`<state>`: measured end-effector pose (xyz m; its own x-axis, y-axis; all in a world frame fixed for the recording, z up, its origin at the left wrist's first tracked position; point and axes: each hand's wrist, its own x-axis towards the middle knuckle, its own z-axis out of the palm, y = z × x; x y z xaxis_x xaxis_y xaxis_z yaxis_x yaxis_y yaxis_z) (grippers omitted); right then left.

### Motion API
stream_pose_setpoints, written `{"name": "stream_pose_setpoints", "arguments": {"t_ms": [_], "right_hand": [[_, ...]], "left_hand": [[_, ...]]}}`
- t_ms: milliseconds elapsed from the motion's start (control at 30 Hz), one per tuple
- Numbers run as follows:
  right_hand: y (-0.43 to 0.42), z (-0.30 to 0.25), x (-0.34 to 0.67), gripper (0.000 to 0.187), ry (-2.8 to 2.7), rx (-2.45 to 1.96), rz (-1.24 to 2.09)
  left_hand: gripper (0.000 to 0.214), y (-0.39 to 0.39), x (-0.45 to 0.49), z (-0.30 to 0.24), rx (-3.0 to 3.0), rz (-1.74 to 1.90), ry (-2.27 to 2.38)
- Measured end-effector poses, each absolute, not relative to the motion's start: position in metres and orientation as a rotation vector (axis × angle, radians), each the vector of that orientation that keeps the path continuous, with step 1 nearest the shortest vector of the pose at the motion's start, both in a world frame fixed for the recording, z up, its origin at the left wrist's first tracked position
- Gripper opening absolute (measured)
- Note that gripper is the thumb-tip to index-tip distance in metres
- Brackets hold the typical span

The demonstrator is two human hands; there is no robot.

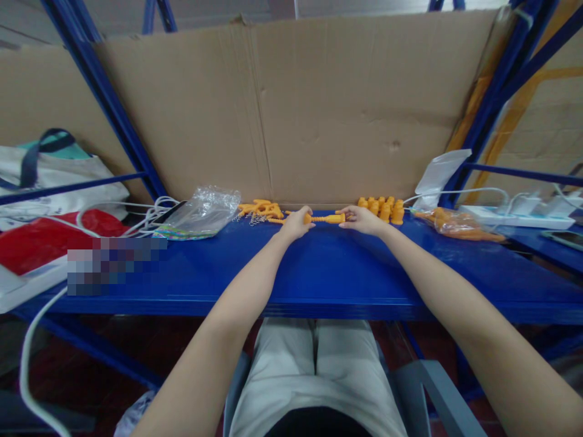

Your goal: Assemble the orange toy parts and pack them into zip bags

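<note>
A long orange plastic piece (322,219), with a ribbed or threaded stretch in its middle and a wider right end, lies level between my hands. Its left end is wrapped in the fingers of my left hand (296,224). My right hand (362,219) pinches the right end with thumb and fingertips. Just left of my left hand is a loose pile of orange plastic pieces (262,208) with thin metal chains or rings (256,221) among them. Behind my right hand, several short orange knobbed pieces (385,210) stand upright in rows.
On the blue shelf (337,273), a clear plastic bag (200,209) and white cables (152,212) lie to the left. A bag of orange pieces (455,222) and a white power strip (514,216) are at right. A cardboard sheet (341,103) closes the back.
</note>
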<state>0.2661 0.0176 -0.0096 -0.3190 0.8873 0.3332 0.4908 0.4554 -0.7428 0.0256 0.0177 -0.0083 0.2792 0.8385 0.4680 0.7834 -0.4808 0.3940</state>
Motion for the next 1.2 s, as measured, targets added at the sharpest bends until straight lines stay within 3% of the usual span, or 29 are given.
{"name": "stream_pose_setpoints", "arguments": {"t_ms": [400,833,1200], "right_hand": [[0.002,0.003,0.260,0.020,-1.930,-1.212,0.842],[-0.014,0.006,0.245,0.041,-1.584,-1.371,1.110],[-0.015,0.005,0.249,0.023,-1.575,-1.319,1.185]], "left_hand": [[0.025,0.017,0.025,-0.009,2.425,0.983,1.554],[0.025,0.016,0.024,-0.009,2.444,1.003,1.559],[0.026,0.015,0.025,-0.009,2.434,1.023,1.571]]}}
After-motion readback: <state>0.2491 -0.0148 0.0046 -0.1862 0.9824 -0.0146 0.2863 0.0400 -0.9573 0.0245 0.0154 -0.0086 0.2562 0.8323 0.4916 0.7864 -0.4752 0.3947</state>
